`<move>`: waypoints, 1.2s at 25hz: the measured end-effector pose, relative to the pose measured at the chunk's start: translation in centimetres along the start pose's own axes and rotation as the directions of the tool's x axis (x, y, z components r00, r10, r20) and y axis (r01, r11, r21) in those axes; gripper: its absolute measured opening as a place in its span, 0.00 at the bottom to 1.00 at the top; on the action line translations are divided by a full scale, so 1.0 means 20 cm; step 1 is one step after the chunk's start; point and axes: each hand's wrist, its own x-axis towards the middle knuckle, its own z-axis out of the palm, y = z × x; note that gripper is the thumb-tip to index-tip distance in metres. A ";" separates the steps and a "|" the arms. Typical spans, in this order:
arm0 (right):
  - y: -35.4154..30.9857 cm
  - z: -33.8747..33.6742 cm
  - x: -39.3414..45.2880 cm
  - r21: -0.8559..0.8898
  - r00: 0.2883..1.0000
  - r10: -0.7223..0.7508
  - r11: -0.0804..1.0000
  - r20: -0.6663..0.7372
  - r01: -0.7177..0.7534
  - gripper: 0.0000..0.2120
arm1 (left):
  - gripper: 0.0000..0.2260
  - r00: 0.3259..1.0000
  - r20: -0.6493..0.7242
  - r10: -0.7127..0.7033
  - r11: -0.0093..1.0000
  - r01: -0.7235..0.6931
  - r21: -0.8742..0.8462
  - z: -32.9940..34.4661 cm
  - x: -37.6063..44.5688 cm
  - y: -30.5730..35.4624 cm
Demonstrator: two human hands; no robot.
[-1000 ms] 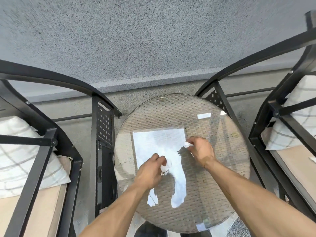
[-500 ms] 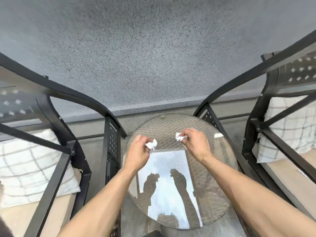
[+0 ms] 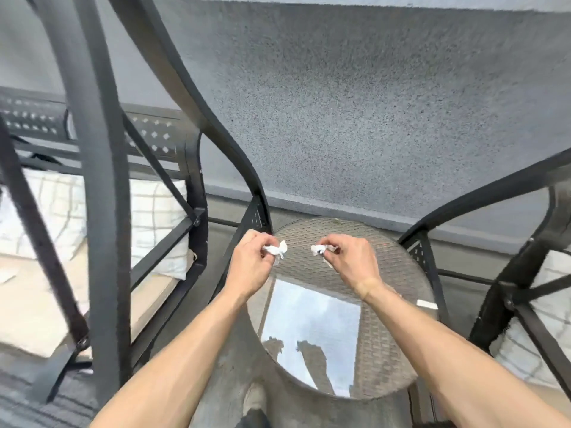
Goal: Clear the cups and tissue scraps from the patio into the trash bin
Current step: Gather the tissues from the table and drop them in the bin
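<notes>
My left hand (image 3: 251, 264) pinches a small crumpled white tissue scrap (image 3: 276, 250) between its fingertips. My right hand (image 3: 347, 261) grips a second white tissue scrap (image 3: 318, 249) the same way. Both hands are raised side by side above the far half of the round glass-topped wicker table (image 3: 386, 335), a short gap between the two scraps. No cups and no trash bin are in view.
A black metal patio chair (image 3: 102, 211) with a white checked cushion (image 3: 154, 223) stands close on the left. Another black chair (image 3: 509, 291) with a cushion stands on the right. A grey textured wall (image 3: 370, 103) rises behind the table.
Both hands lifted the scraps off the glass and now hold them higher and further apart. The view has tilted and swung left, bringing the left chair frame much closer.
</notes>
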 end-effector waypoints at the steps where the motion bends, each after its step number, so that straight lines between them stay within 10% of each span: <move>1: -0.05 0.03 -0.02 0.013 0.999 -0.043 0.999 0.022 0.043 0.07 | 0.09 0.999 -0.034 -0.021 1.000 0.022 0.015 -0.05 -0.08 0.00; 18: -1.41 0.78 -0.78 0.206 0.679 -0.623 0.777 0.388 0.595 0.10 | 0.13 0.697 -0.550 -0.461 0.835 0.550 -0.003 -1.24 -1.58 -0.30; 30: -2.04 1.32 -1.59 0.295 0.508 -0.681 0.707 0.526 0.643 0.07 | 0.13 0.482 -0.561 -0.673 0.665 0.726 -0.175 -1.81 -2.63 -0.67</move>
